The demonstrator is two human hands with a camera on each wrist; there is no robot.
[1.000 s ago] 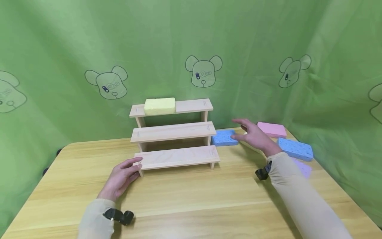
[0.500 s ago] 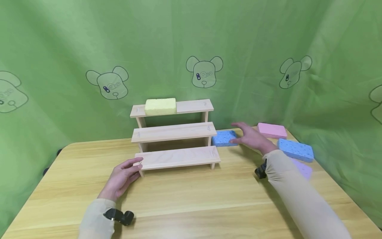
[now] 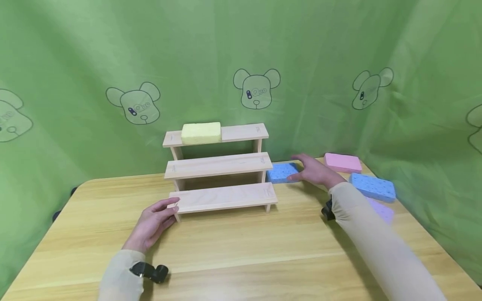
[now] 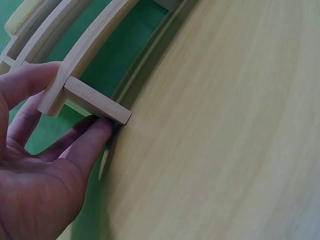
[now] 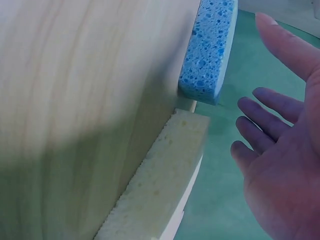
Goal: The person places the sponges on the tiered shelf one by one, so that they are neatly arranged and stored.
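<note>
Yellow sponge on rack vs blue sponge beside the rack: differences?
Look: yellow sponge is plain, blue sponge speckled.
Place: yellow sponge lies atop the rack, blue sponge on the table.
Nearness: right hand is close to the blue sponge, farther from the yellow sponge.
Both: rectangular blocks, lying flat.

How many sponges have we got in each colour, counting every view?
Yellow: 2, the yellow sponge on the wooden stand and the pale yellow sponge in the right wrist view
Blue: 2, the left blue sponge and the right blue sponge
Pink: 1, the pink sponge
Purple: 1, the purple sponge
Total: 6
</note>
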